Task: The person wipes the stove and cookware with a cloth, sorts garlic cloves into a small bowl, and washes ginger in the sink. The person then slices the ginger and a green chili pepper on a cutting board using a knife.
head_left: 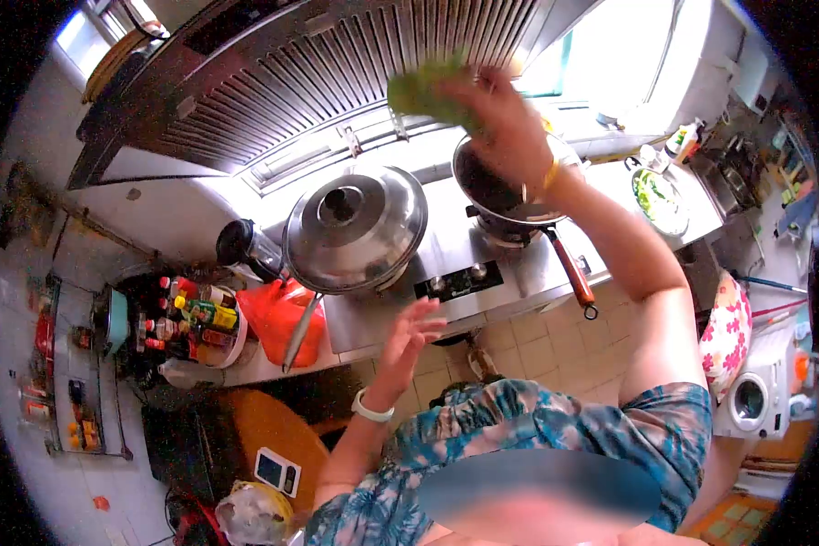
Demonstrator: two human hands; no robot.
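My right hand [505,127] is raised over the pan, gripping a flat green thing [435,93]. Motion smears it, so I cannot tell whether it is leafy greens or a cloth. Below stands the dark pan [500,214] on the right burner, its wooden handle [573,271] pointing toward my body. Part of the pan's inside is hidden by my forearm. My left hand [411,338], with a white band at the wrist, hovers empty before the stove's front edge, fingers apart. Nearest to it are the stove knobs [458,276] and a large lidded wok [355,227] on the left burner.
A slatted range hood [337,73] hangs low over the stove. Left of the wok are a red plastic bag [282,318], several sauce bottles [205,312] and a blender-like jar [250,250]. At right, a plate [673,218] holds chopped greens beside the sink [728,182].
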